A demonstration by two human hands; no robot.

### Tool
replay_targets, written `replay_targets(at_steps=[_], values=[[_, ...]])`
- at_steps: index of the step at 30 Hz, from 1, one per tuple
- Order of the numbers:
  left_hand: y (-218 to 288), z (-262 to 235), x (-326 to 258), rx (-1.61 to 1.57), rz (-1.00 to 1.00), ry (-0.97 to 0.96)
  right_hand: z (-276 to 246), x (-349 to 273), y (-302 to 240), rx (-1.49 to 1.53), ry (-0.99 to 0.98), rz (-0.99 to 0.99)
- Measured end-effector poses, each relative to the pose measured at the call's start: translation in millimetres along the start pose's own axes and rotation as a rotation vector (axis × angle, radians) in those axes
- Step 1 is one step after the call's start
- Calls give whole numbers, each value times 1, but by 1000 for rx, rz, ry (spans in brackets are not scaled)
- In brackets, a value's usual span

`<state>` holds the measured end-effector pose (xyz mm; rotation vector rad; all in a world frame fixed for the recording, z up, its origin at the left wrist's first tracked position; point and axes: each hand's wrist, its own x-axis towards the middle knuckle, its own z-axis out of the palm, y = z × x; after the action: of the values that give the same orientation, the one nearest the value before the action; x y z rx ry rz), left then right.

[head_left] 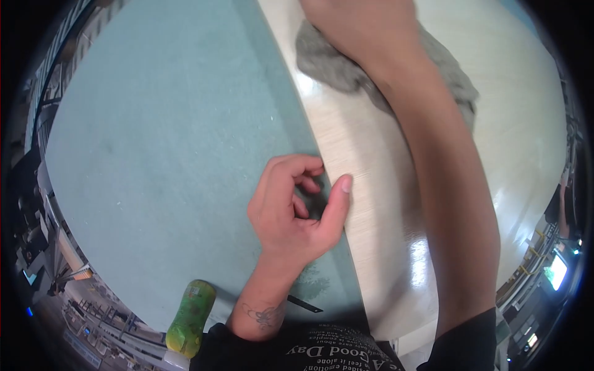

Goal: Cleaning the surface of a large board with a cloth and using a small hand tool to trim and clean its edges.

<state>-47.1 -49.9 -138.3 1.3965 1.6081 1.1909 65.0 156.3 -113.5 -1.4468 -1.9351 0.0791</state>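
A green bottle [192, 318] with a white cap was at the near left of the blue-green tabletop [167, 142], close to the left forearm; whether it stood or lay I could not tell. A dark narrow strip [305, 303] lay just beside the left wrist, near the black shirt [278, 349] that covered the near edge. A lit screen [557, 272] showed far off at the right. The right forearm crossed over the pale board [377, 154] and hid part of the grey cloth [328, 62], which lay crumpled on the board's far part. The right hand [362, 25] was over the cloth, cut off by the upper border, so its grip could not be told. The left hand [288, 207] was loosely curled at the board's edge, thumb apart from the fingers. Counted: one cloth, one board, one bottle, one strip, two hands
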Motion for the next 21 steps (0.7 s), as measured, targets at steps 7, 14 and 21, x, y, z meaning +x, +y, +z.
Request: replay_targets(at_steps=[7,14,21], values=[[-9,6,7,-2,-61,80,-9,-42,2,-9,66,-40],[6,3,16,29,52,116,-136,-199,-50,-49,-61,182],[20,19,24,134,-47,149,-252,-317,-26,-75,-19,151]])
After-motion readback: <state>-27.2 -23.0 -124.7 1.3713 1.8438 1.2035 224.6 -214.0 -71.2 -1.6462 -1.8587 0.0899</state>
